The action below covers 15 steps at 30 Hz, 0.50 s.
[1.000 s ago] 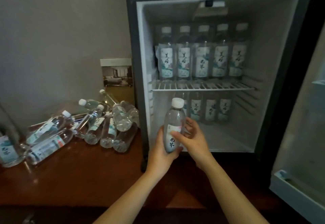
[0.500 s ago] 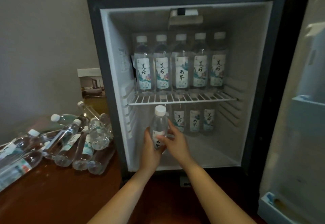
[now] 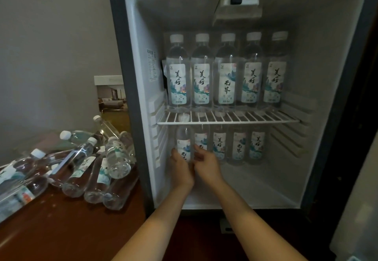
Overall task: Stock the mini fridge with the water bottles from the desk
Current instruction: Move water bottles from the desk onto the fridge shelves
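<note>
A plain grey-beige wall (image 3: 51, 45) fills the left side under dim, even light. Below it lies a glossy reddish-brown wooden surface (image 3: 61, 230). A printed card (image 3: 110, 95) picturing a bedroom stands upright by the wall.

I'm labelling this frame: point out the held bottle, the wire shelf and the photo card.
held bottle (image 3: 184, 136), head view, clear body above its label.
wire shelf (image 3: 272, 116), head view, bare right-hand bars.
photo card (image 3: 110, 97), head view, printed picture.
</note>
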Tool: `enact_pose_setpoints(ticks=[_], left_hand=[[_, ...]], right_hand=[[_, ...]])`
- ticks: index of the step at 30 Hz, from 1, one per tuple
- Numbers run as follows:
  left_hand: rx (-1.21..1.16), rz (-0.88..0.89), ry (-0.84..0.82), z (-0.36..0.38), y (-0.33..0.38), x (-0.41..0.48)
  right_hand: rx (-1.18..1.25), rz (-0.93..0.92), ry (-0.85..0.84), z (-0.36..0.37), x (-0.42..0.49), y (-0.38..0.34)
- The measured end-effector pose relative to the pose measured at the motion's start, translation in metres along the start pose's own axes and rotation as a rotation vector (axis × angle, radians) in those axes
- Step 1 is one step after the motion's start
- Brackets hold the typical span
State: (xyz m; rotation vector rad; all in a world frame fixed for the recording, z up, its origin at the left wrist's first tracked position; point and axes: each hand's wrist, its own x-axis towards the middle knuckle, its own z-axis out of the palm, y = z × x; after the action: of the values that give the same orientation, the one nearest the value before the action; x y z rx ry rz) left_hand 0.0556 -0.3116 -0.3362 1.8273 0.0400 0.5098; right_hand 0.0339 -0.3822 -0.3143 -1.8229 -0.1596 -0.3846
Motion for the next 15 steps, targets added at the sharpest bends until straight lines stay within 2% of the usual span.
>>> enact_pose_setpoints(ticks=[4, 8, 15], left_hand=[[0.005, -0.039, 0.032, 0.005, 0.005, 0.007], [0.192, -0.062, -0.014, 0.008, 0.0, 0.018], [0.263, -0.105, 0.02, 0.016, -0.003, 0.031]], right_hand=[[-0.034, 0.01, -0.008, 0.003, 0.009, 0.002], [-0.047, 0.031, -0.034, 0.006, 0.018, 0.002], [-0.06, 0.039, -0.031, 0.008, 0.028, -0.001]])
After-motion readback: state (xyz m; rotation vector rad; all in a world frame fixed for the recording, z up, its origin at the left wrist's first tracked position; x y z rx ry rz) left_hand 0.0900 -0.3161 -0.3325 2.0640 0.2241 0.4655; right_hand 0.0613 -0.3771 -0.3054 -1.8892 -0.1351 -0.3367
